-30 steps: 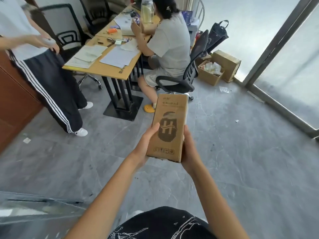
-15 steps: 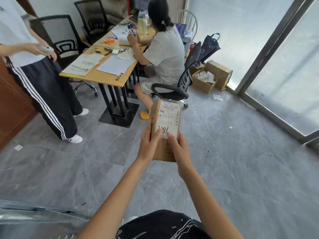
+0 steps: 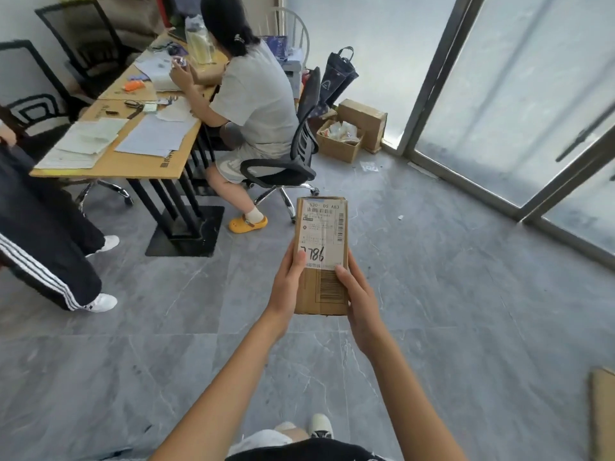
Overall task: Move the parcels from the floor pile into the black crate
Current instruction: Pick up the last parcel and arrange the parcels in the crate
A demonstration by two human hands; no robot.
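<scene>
Nearest the camera, both forearms reach forward and the hands hold one parcel (image 3: pixel 321 257) up in the air over the grey floor (image 3: pixel 466 311): the left hand (image 3: pixel 289 284) grips its left edge with the thumb lying on the white shipping label (image 3: pixel 321 232), and the right hand (image 3: pixel 357 294) grips the lower right edge, thumb on the printed barcode. The parcel is a long, narrow cardboard box; its long axis runs away from the person, near end at the palms, far end pointing toward the seated person's office chair (image 3: pixel 293 151), label face turned up to the camera. Judged against the task, this parcel is lifted and in transit but not yet delivered: neither the floor pile nor the black crate is in view, so how many parcels are done or left cannot be told. Beyond the parcel, to its far left, stands the desk (image 3: pixel 109 164) strewn with papers, a second person standing left of it. Behind the parcel to the right, an open carton (image 3: pixel 339 148) sits by the glass door (image 3: pixel 499 94).
</scene>
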